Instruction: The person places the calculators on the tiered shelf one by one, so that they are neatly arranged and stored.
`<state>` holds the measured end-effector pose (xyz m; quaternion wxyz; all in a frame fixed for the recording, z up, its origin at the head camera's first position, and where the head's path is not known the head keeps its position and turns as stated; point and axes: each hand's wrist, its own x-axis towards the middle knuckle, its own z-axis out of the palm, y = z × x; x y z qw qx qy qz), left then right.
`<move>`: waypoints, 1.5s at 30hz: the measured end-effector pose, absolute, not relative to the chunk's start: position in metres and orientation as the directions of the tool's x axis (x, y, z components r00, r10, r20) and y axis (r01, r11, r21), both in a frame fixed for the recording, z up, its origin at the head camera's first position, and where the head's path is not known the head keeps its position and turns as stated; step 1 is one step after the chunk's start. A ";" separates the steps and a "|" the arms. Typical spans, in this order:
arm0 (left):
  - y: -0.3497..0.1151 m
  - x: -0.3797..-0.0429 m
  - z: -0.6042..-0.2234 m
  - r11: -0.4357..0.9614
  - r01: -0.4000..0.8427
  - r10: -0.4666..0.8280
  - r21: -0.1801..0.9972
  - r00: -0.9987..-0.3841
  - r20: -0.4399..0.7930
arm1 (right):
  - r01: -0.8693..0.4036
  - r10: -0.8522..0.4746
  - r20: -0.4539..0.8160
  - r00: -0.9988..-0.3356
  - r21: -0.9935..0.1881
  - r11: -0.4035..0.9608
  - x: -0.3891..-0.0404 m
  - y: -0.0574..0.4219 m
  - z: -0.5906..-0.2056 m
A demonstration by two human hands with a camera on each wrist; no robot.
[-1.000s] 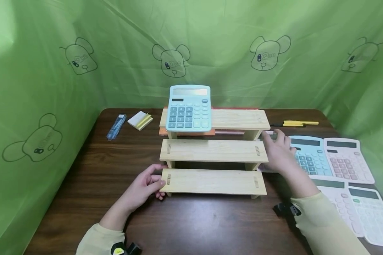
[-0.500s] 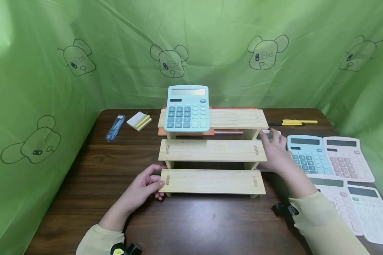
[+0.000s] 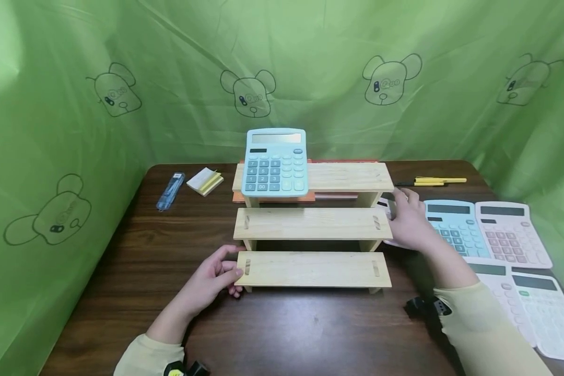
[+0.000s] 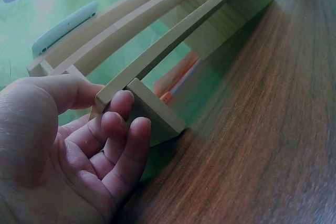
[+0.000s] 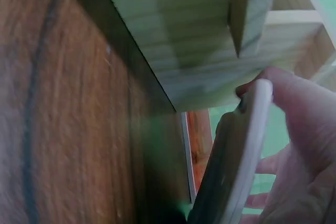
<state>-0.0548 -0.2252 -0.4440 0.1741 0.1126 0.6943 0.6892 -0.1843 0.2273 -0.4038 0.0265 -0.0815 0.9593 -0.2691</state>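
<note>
A three-step wooden rack (image 3: pixel 315 223) stands mid-table, with a light blue calculator (image 3: pixel 275 167) leaning upright at the left of its top step. My left hand (image 3: pixel 211 277) grips the left end of the bottom step; in the left wrist view the thumb lies on the board and curled fingers sit by the leg. Right of the rack, my right hand (image 3: pixel 409 219) holds a pale calculator (image 5: pixel 254 135) by its edge, tilted on its side in the right wrist view. The hand covers most of that calculator in the head view.
Several calculators lie at the right: a blue one (image 3: pixel 456 224), a pink one (image 3: pixel 512 235) and pale ones in front. Yellow pens (image 3: pixel 439 180) are behind them. A sticky-note pad (image 3: pixel 205 181) and a blue packet (image 3: pixel 171 191) lie back left. Orange-red items (image 3: pixel 237 197) lie behind the rack.
My right hand has shifted slightly right, away from the rack, with the pale calculator, which now shows more tilted. The left hand keeps its grip on the bottom step.
</note>
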 end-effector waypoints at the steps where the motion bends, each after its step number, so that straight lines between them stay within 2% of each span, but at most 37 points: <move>1: -0.226 -0.055 -0.444 0.024 -0.082 0.399 0.996 -0.913 -0.084 | -0.134 -0.167 -0.013 -0.986 -0.543 0.829 -0.185 0.228 -0.403; 9: -0.227 -0.054 -0.442 0.022 -0.102 0.394 0.995 -0.913 -0.102 | -0.120 -0.149 -0.003 -0.989 -0.578 0.807 -0.184 0.232 -0.391; 27: -0.227 -0.055 -0.441 0.032 -0.107 0.395 0.994 -0.912 -0.111 | -0.094 -0.151 -0.035 -0.988 -0.645 0.759 -0.191 0.242 -0.391; 32: -0.227 -0.055 -0.441 0.027 -0.099 0.402 0.995 -0.910 -0.101 | -0.065 -0.072 0.022 -0.997 -0.733 0.677 -0.190 0.239 -0.381; 39: -0.228 -0.055 -0.442 0.024 -0.114 0.398 0.993 -0.910 -0.115 | 0.048 0.121 0.009 -0.993 -0.889 0.455 -0.181 0.230 -0.360; 41: -0.228 -0.054 -0.442 0.022 -0.112 0.397 0.993 -0.911 -0.111 | 0.032 0.155 0.042 -0.987 -0.896 0.443 -0.178 0.228 -0.355; 45: -0.225 -0.055 -0.444 0.015 -0.111 0.400 0.994 -0.910 -0.108 | -0.072 0.170 0.186 -0.968 -0.852 0.519 -0.170 0.225 -0.345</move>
